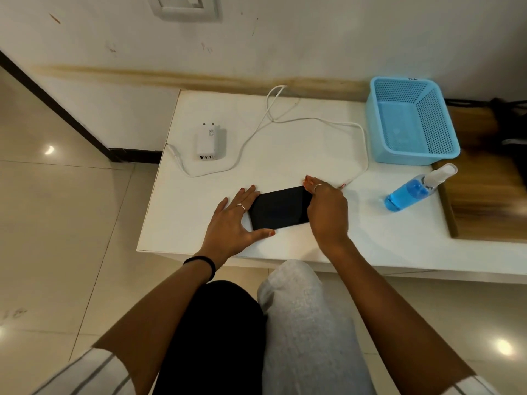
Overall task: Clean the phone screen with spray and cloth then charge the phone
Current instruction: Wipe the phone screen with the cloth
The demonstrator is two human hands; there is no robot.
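Note:
A black phone [281, 207] lies flat, dark screen up, near the front edge of the white table [370, 238]. My left hand [233, 220] grips its left end, thumb on the near edge and fingers along the far edge. My right hand [326, 206] curls over its right end and hides that end. A spray bottle [413, 191] of blue liquid lies on its side to the right. The white charger adapter [209, 142] sits at the back left. Its white cable [313, 119] loops across the table, and the plug end [343, 185] rests just beside my right hand.
A light blue mesh basket [412, 118] stands at the back right. A wall socket [185, 7] is above the table. A wooden surface [484, 195] adjoins the table on the right. Grey fabric [299, 309] lies over my right knee; whether it is the cloth is unclear.

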